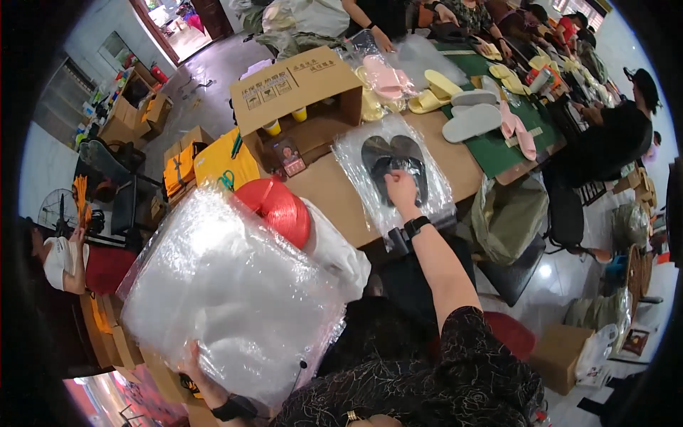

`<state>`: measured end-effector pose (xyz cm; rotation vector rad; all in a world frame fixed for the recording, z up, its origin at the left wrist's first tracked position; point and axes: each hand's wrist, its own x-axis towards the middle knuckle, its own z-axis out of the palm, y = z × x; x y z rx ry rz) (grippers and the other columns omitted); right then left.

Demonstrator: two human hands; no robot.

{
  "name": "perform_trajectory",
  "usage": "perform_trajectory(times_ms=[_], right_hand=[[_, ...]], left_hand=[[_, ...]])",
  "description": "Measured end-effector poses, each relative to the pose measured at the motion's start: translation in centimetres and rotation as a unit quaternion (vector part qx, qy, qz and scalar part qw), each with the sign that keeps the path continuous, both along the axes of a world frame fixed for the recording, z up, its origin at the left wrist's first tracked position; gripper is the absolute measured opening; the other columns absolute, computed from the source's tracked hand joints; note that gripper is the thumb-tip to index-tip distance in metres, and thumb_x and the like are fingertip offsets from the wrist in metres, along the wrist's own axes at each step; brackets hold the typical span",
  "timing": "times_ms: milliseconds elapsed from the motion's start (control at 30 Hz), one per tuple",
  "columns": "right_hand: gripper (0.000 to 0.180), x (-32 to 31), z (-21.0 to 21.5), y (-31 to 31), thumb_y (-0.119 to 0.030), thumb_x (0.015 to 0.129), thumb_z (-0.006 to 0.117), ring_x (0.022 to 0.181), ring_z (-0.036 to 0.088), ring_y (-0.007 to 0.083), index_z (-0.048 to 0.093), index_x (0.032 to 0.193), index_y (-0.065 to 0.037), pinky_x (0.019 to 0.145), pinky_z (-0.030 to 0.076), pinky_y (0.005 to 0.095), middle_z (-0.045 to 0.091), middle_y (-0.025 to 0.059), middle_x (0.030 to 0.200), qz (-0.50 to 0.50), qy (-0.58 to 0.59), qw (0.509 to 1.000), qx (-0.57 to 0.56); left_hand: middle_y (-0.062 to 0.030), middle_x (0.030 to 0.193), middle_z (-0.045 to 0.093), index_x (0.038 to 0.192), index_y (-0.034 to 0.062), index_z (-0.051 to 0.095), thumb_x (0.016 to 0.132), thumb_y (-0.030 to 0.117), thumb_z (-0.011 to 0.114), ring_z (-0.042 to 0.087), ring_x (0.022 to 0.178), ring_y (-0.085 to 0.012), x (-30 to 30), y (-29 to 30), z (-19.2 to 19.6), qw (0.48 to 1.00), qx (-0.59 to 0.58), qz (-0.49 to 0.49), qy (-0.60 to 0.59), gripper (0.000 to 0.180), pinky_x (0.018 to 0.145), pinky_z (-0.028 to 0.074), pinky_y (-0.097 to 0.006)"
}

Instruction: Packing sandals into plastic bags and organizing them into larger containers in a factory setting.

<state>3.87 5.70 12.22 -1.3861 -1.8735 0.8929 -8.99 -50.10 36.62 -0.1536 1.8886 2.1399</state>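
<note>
My left hand (192, 361) grips the near left edge of a large clear plastic sheet or bag (235, 299), its fingers partly hidden by the plastic. The plastic spreads wide in front of me, slanting up beside the table. My right hand (400, 189) reaches out to a pair of black slippers (407, 151), its bent fingers closed on their middle. The slippers lie side by side on a stack of flat clear plastic bags (370, 192) on the brown tabletop. Whether the slippers are inside the top bag, I cannot tell.
Left of the slippers stands an open cardboard box (297, 89); a red twine roll (274, 210) and green scissors (226, 180) are nearer. Grey slippers (472, 122) and pink slippers (516, 130) lie to the right, above an olive sack (510, 217). Several people work along the tables.
</note>
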Motion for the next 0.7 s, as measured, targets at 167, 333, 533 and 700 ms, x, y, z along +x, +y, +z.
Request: perform_trajectory(times_ms=[167,333,533,700], right_hand=[[0.047,-0.6,-2.7,7.3,-0.033,0.075,0.074,0.099,0.058,0.0416,0.058,0.098,0.006,0.083,0.05,0.0464,0.057,0.0241,0.105,-0.064,-0.227,0.971,-0.027],[0.053,-4.6,-5.0,7.3,-0.04,0.073,0.077,0.093,0.061,0.04,0.057,0.101,0.001,0.08,0.052,0.045,0.059,0.0234,0.1,-0.114,-0.211,0.971,-0.016],[0.035,-3.7,-8.6,9.9,-0.037,0.083,0.065,0.079,0.064,0.0387,0.059,0.087,-0.003,0.071,0.05,0.0488,0.065,0.0171,0.087,-0.087,-0.19,0.978,0.015],[0.031,-3.4,-8.1,10.0,-0.032,0.084,0.065,0.067,0.062,0.0366,0.059,0.076,-0.003,0.063,0.049,0.0446,0.064,0.0147,0.073,-0.081,-0.13,0.984,0.085]], left_hand=[[-0.0085,0.128,0.05,0.128,0.0046,0.052,0.097,0.028,0.045,0.047,0.12,-0.0202,-0.3,-0.9,-1.4,0.988,-0.044,-0.077,0.13,0.04,0.101,0.041,-0.035],[-0.0119,0.135,0.046,0.133,0.0041,0.047,0.098,0.04,0.035,0.041,0.126,-0.0219,0.4,2.7,2.8,0.942,-0.212,-0.111,0.236,0.052,0.107,0.032,-0.037],[-0.0168,0.142,0.043,0.139,-0.0003,0.041,0.097,0.06,0.02,0.035,0.132,-0.0298,-0.5,-0.4,1.0,0.89,-0.381,-0.045,0.247,0.076,0.115,0.02,-0.044],[-0.016,0.137,0.046,0.135,0.0001,0.043,0.096,0.056,0.025,0.039,0.127,-0.0284,-0.8,-3.9,-1.9,0.903,-0.345,-0.097,0.238,0.071,0.11,0.024,-0.042]])
